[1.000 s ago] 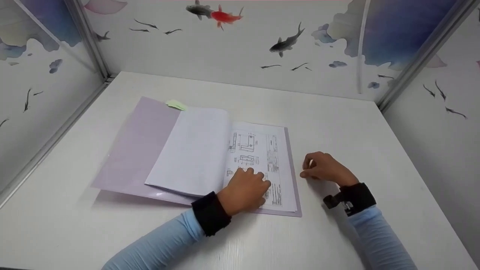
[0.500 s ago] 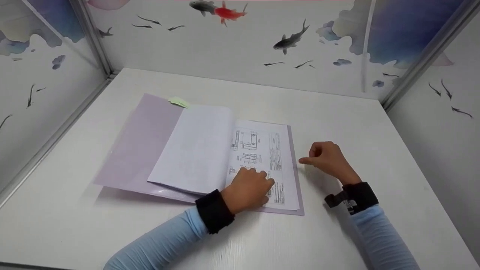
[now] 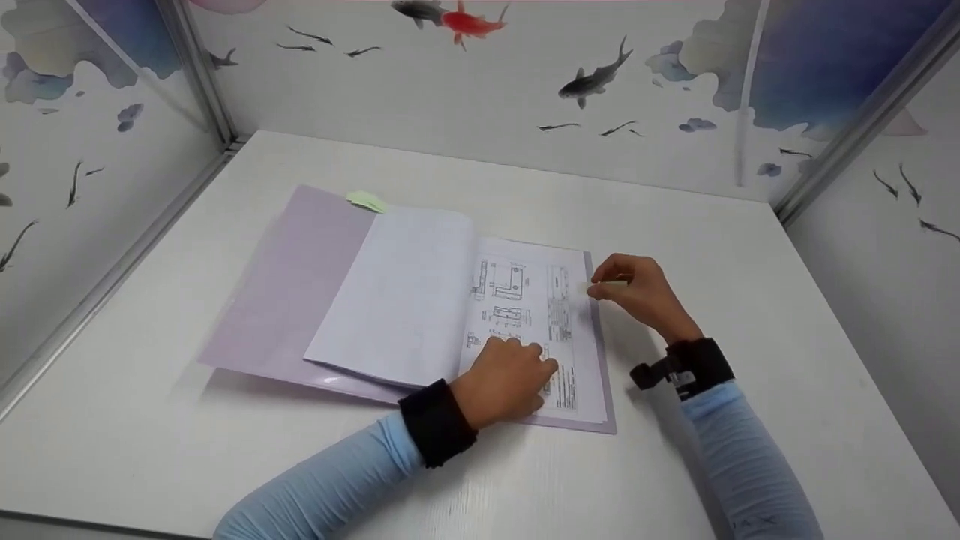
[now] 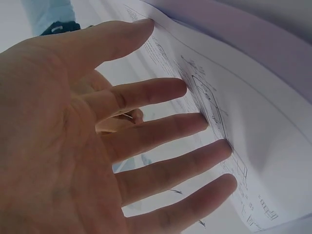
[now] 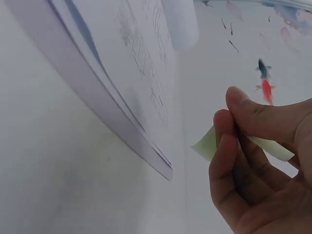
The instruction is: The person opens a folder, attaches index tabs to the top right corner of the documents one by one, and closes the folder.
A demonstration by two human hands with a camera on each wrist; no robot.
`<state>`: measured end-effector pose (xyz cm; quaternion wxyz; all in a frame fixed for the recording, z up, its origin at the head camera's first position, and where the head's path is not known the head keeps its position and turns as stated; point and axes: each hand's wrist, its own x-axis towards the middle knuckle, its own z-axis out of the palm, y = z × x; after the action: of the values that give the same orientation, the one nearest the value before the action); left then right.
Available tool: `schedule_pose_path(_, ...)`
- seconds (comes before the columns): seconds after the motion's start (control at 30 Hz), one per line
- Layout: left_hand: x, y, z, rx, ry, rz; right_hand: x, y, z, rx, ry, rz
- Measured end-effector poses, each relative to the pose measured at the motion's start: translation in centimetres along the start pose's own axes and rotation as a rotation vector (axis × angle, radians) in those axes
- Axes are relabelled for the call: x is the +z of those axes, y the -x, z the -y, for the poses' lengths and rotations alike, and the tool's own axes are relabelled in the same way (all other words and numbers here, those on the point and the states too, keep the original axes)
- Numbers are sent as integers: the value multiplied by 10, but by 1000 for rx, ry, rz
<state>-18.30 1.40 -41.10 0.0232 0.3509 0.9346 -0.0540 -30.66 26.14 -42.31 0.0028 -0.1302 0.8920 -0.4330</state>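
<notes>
A purple folder [image 3: 259, 300] lies open on the table, its turned white pages [image 3: 394, 300] folded over to the left. On the right side a drawing sheet [image 3: 581, 352] with printed technical figures faces up. My left hand [image 3: 506, 380] rests on that sheet; in the left wrist view its spread, nearly straight fingertips [image 4: 222, 146] touch the paper. Over the folder's right edge, my right hand [image 3: 637, 292] pinches a pale green sticky note [image 5: 270, 147] between thumb and fingers. The right wrist view shows the note apart from the sheet, partly hidden by the fingers.
Pale green sticky tabs [image 3: 366, 202] stick out at the top of the turned pages. The white table [image 3: 765, 330] is bounded by printed panels with fish [image 3: 592, 81] at the back and sides. Metal posts [image 3: 870, 112] stand at the corners.
My right hand has moved up and left, from beside the folder to over its right edge, and the note now shows in its pinch. My left hand stays on the sheet. The view has shifted slightly.
</notes>
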Motion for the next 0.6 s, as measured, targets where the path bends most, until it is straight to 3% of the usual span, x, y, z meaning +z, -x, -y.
schedule_pose_path(0.17, -1, -1, 1, 3, 8, -3, 9, -21, -3, 14, -60, -28)
schedule_pose_path(0.6, 1, 2, -1, 9, -13, -23, 18, -64, -21, 234, -85, -191)
